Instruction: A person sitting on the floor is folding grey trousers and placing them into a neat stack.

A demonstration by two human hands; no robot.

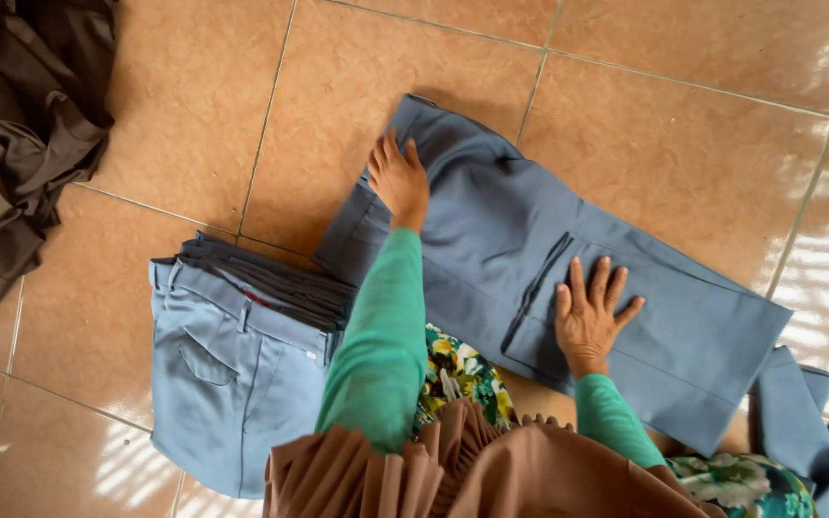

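A pair of grey-blue trousers [510,221] lies flat on the tiled floor, running from the upper middle down to the right. My left hand [398,177] presses flat on its waistband end, fingers together. My right hand [590,312] rests palm down with fingers spread on the folded leg part. Both arms wear green sleeves. Neither hand grips anything.
A stack of folded grey-blue trousers [232,355] sits at the lower left. A heap of dark brown cloth [11,125] lies at the upper left. More grey-blue fabric [808,422] shows at the lower right. Orange glossy tiles [683,105] surround everything.
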